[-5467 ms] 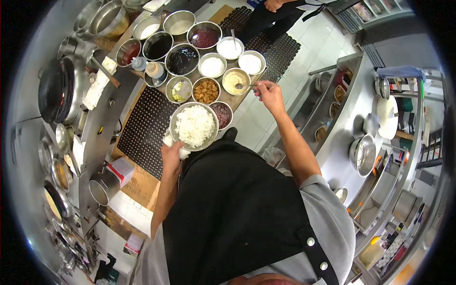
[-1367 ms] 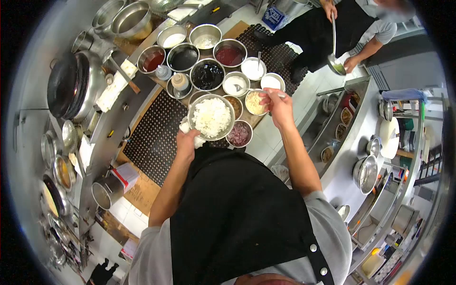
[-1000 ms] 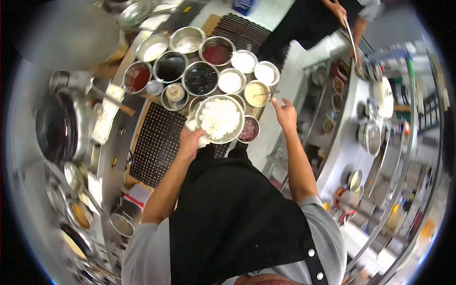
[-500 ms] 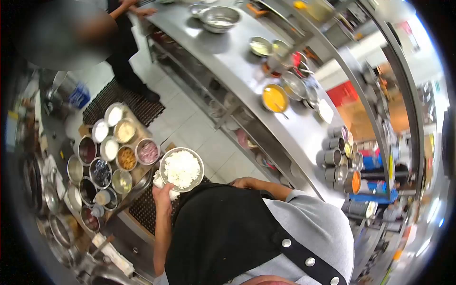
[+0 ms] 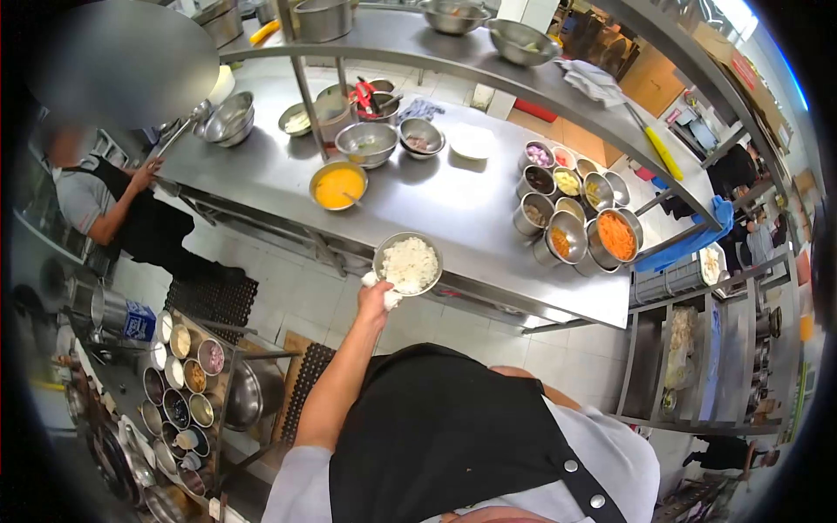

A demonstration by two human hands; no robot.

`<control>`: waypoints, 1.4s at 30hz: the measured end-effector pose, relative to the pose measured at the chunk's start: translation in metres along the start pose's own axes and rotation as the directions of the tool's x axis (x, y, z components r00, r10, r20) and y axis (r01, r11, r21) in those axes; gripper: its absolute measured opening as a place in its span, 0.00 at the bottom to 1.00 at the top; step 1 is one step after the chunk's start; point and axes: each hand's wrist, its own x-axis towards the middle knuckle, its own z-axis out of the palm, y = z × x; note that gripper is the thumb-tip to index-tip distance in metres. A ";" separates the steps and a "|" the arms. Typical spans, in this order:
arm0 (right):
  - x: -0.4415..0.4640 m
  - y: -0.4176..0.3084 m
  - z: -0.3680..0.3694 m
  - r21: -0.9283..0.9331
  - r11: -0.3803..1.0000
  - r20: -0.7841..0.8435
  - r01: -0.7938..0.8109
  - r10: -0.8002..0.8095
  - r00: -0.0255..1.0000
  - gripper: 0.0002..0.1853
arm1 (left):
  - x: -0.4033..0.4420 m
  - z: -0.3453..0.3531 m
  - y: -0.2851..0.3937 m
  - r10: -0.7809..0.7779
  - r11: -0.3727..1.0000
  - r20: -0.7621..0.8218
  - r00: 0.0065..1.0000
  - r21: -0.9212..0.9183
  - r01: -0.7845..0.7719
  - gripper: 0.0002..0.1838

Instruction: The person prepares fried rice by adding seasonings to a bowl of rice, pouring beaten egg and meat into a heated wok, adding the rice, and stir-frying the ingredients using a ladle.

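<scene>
My left hand (image 5: 373,301) is closed on the rim of a metal bowl (image 5: 378,259), with a bunched white cloth (image 5: 391,300) between the fingers and the bowl. White rice (image 5: 409,266) fills the bowl, which is held out in front of the steel table's near edge. My right hand (image 5: 513,371) is at my side by the black apron; only a little skin shows there, and its fingers are hidden. Closest to the rice across the table is a bowl of orange-yellow liquid (image 5: 337,186) with a spoon in it.
The steel table (image 5: 471,205) also bears metal bowls, a white dish (image 5: 472,143) and tins of cut vegetables, including shredded carrot (image 5: 616,236). A shelf (image 5: 418,45) runs above it. Ingredient tins (image 5: 177,407) stand at lower left. Another person (image 5: 113,196) stands at the left.
My view has turned right, toward the steel table. My left hand has carried the bowl of rice away from the ingredient tins to the table's edge. My right hand has become mostly hidden.
</scene>
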 end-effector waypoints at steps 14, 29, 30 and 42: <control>0.090 0.062 -0.039 -0.057 0.979 0.140 -0.197 0.203 0.969 0.31 | -0.083 -0.097 -0.087 0.057 0.070 -0.087 0.995 0.994 0.083 0.29; 0.330 0.076 -0.061 -0.625 -0.132 0.771 0.770 0.051 0.635 0.23 | -0.581 -0.295 -0.276 0.033 0.999 -0.989 -0.146 0.031 0.012 0.27; 0.345 0.074 -0.041 -0.762 0.076 0.647 0.643 0.103 0.756 0.21 | -0.591 -0.269 -0.253 -0.023 0.969 -0.983 -0.182 0.023 -0.247 0.24; 0.395 -0.041 0.405 -0.858 0.471 0.382 0.202 0.325 0.865 0.15 | -0.845 -0.429 -0.265 -0.056 0.055 -0.973 -0.225 0.222 -0.974 0.35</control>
